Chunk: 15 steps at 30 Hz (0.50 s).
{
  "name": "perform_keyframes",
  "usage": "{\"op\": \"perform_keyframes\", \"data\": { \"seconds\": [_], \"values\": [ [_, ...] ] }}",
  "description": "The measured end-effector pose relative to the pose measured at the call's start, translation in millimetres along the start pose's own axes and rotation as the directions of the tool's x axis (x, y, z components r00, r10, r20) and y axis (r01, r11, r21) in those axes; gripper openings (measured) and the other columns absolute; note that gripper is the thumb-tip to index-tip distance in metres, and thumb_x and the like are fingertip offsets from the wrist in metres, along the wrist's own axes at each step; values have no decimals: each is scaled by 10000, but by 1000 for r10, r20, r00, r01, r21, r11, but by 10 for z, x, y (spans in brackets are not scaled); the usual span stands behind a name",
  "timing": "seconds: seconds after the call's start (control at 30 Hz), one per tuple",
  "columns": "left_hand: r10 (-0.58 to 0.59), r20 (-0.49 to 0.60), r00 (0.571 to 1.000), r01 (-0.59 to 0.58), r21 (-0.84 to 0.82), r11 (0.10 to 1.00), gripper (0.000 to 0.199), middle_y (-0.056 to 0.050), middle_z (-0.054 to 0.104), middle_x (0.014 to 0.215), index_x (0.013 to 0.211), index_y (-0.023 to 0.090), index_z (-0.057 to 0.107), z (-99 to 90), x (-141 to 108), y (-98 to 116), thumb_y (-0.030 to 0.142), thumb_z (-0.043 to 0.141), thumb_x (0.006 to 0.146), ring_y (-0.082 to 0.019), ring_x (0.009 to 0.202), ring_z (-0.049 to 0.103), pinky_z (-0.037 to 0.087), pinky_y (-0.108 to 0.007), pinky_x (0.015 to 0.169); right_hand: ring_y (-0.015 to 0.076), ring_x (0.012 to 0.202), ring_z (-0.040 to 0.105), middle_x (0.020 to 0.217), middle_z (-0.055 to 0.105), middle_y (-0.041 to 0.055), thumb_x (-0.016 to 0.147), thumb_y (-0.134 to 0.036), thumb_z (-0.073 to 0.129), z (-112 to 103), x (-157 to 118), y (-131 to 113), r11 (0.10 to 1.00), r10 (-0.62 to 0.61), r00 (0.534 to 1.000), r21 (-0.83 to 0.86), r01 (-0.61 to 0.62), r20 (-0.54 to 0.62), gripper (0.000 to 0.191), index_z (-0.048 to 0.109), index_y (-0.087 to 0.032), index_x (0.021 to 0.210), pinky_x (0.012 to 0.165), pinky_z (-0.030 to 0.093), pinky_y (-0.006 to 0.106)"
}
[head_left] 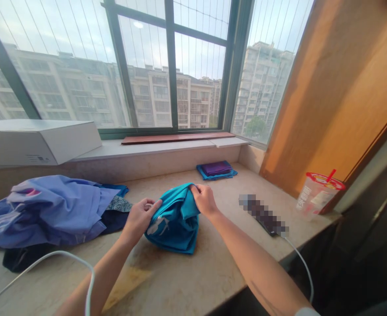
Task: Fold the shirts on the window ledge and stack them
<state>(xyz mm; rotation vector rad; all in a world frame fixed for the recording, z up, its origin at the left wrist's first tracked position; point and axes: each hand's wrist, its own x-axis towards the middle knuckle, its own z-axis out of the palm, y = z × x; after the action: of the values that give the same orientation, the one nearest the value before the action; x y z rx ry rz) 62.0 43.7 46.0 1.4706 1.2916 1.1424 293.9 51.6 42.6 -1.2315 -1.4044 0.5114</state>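
A teal cloth garment (176, 224) with a white print hangs bunched between my two hands, over the middle of the stone counter. My left hand (142, 217) pinches its left edge, thumb on top. At the upper right edge, my right hand (204, 198) is closed on the fabric near a fold. The garment's lower part droops to the counter top or just above it; I cannot tell which. Its exact kind is hidden by the folds.
Left lies a heap of blue and dark clothes (58, 206). Folded purple and blue cloths (216, 169) lie at the back. A blurred phone (262, 215) with a white cable and a plastic cup (320, 193) with a straw are on the right. A white box (38, 140) stands on the sill.
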Motion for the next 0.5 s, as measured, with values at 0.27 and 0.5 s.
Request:
{"op": "perform_keyframes", "data": {
  "seconds": [0.27, 0.5],
  "values": [
    [19, 348, 937, -2, -48, 999, 387, -11, 647, 557, 786, 184, 678, 298, -233, -12, 543, 786, 691, -181, 409, 579, 423, -250, 376, 242, 1191, 620, 1331, 651, 60, 886, -512, 643, 47, -155, -234, 778, -147, 942, 624, -79, 303, 524, 555, -305, 1359, 945, 532, 400],
    [-6, -2, 1000, 4, -494, 869, 470, 10, 654, 613, 796, 183, 643, 256, -119, 28, 626, 766, 696, -193, 584, 651, 538, -288, 557, 232, 989, 640, 1026, 682, 70, 947, -411, 608, -7, -182, -63, 926, -372, 918, 126, 357, 137, 235, 711, -251, 1085, 952, 498, 405]
  ]
}}
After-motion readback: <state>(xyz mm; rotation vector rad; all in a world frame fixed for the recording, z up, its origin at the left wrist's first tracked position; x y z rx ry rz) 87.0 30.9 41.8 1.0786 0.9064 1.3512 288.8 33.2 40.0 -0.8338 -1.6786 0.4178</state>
